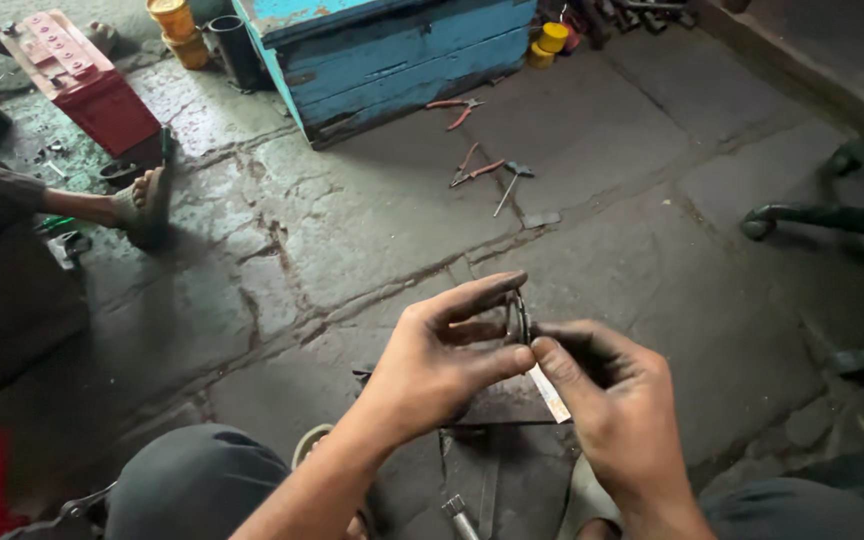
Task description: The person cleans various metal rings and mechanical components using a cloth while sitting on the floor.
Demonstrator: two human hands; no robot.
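A dull, dark metal ring [518,320] is pinched between the grease-blackened left hand [442,360] and the equally smudged right hand [607,400]. Just below the grip, a pale strip [550,394] of matt, paper-like material is seen. Under the hands, a dark metal block [497,405] with a worn finish is found. Beyond the grip, rough, cracked stone floor [372,220] is stained with oil. Farther off, a box [402,50] of chipped blue-painted wood and a glossy red plastic case [82,85] are seen.
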